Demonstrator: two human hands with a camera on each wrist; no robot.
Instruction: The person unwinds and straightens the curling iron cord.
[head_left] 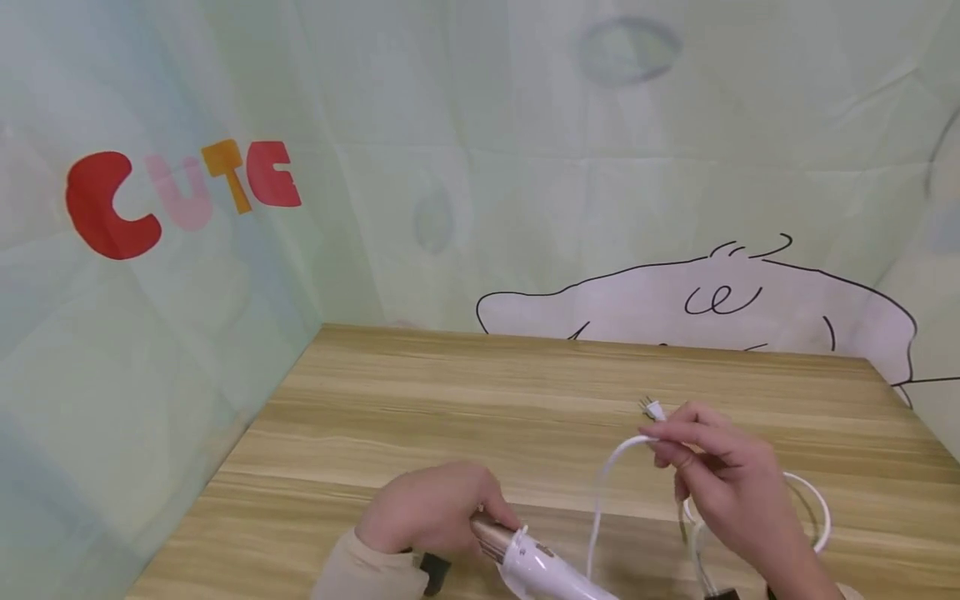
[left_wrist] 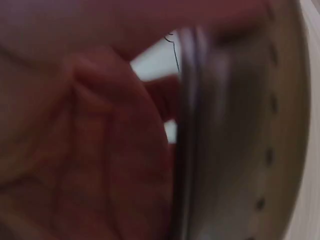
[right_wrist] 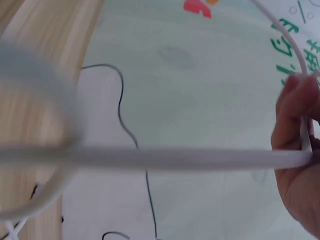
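My left hand (head_left: 435, 504) grips the gold-brown barrel of a white-handled curling iron (head_left: 551, 571) at the table's near side. In the left wrist view the barrel (left_wrist: 240, 140) stands close and blurred beside the palm, with a row of dark holes along it. My right hand (head_left: 731, 475) pinches the iron's white cord (head_left: 603, 479) between thumb and fingers, just above the table. A white plug (head_left: 655, 409) with metal prongs sticks out beyond those fingertips. Loops of cord (right_wrist: 175, 159) run past the right hand in the right wrist view. The handle's lower end is cut off by the frame.
A wood-grain table (head_left: 420, 383) stretches under both hands. A pale fabric backdrop (head_left: 390, 217) rises behind it and on the left, printed with the coloured word CUTE and an outlined cartoon animal. A slack cord loop (head_left: 825, 512) curves right of the right wrist.
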